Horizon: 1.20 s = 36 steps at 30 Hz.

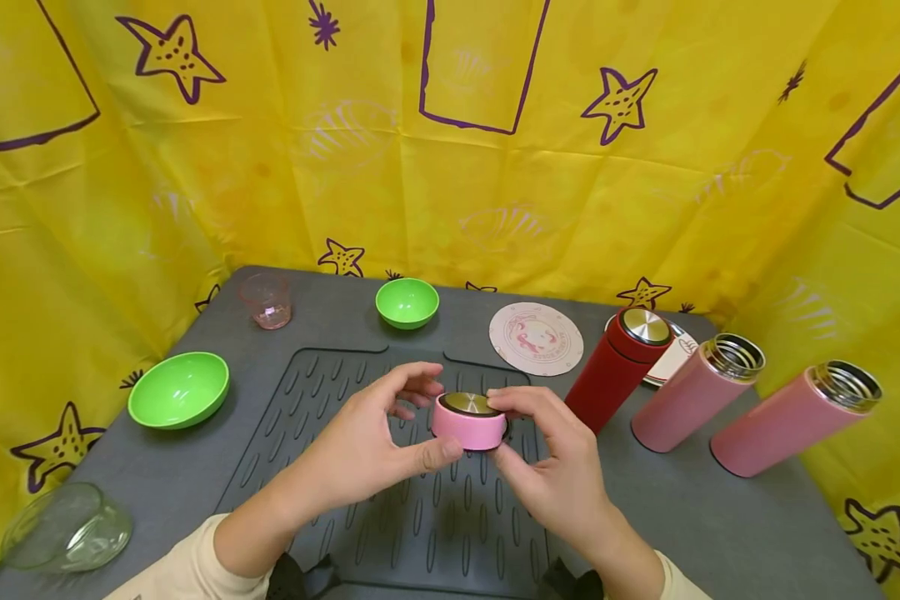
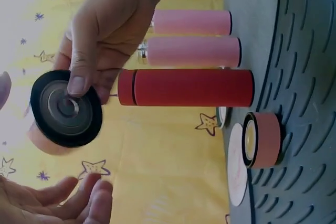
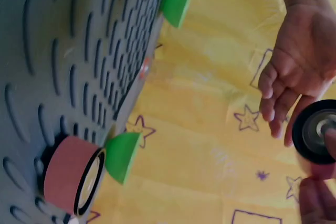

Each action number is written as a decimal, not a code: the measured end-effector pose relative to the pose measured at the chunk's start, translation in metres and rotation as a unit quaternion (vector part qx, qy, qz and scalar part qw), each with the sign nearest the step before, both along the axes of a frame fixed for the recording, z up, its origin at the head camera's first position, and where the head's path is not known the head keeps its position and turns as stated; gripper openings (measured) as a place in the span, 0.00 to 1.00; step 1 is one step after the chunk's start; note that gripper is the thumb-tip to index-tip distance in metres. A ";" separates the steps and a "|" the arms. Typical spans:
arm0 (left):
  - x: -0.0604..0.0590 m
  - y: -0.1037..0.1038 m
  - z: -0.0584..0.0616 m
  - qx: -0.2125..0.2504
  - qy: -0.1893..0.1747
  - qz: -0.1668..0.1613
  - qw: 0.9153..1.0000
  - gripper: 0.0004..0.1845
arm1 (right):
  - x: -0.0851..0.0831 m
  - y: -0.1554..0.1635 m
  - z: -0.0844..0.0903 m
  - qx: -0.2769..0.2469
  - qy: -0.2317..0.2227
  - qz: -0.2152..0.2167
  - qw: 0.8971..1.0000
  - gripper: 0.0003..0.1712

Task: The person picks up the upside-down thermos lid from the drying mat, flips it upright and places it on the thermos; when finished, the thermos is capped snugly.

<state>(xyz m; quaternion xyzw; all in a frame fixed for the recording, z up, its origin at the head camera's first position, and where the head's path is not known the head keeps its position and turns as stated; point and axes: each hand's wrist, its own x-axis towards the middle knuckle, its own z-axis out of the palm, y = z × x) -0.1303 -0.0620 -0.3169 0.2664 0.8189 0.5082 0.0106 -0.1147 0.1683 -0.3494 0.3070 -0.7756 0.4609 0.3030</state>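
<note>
Left of the ribbed mat [image 1: 285, 417] stand one clear glass cup [image 1: 67, 527] and one large green bowl [image 1: 178, 389]; behind the mat's far left corner is one pink tumbler [image 1: 267, 300], and behind its far edge one small green bowl [image 1: 407, 302], so two green bowls in all

Above the middle of the mat the left hand [image 1: 367, 450] cups beside the pink lid [image 1: 468, 421], fingers loosely spread; its thumb looks to touch the lid's side, but the wrist views show no firm hold. The right hand [image 1: 555, 467] pinches the lid, fingers on the metal top and thumb pressed into the black underside, lifted clear of the mat. A second pink lid [image 2: 262, 140] lies on the mat on its side, making two lids

Behind the mat's far right corner lies one round coaster [image 1: 536, 337]. Right of the mat are three flasks: one red flask [image 1: 618, 367], capped, with a plate [image 1: 675, 354] behind it, then two pink flasks [image 1: 693, 392] [image 1: 791, 421], both open-mouthed

By my reading one flask of three is closed and both pink ones remain uncapped, one lid in hand, one waiting
</note>
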 end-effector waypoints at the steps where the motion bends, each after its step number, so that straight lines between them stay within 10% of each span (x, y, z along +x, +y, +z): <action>1: -0.001 -0.001 0.000 0.009 -0.009 -0.008 1.000 0.38 | -0.001 0.000 0.000 0.002 0.030 0.004 1.000 0.18; 10: -0.002 0.008 -0.006 0.069 0.013 -0.064 0.995 0.35 | -0.008 -0.008 0.011 0.000 0.235 0.059 0.970 0.10; 17: -0.002 0.012 -0.004 0.090 0.064 -0.056 0.992 0.32 | -0.007 -0.005 0.016 -0.004 0.248 0.052 0.967 0.11; 23: -0.008 0.000 -0.001 0.087 0.078 -0.014 0.993 0.34 | -0.008 0.021 0.013 -0.069 0.236 -0.105 0.963 0.24; 29: -0.017 -0.012 0.004 0.094 0.082 0.042 0.991 0.33 | -0.022 0.080 0.005 -0.138 0.177 -0.382 0.897 0.40; 36: -0.021 -0.016 0.004 0.089 0.089 0.067 0.990 0.32 | -0.036 0.139 -0.029 -0.185 0.016 -0.431 0.883 0.59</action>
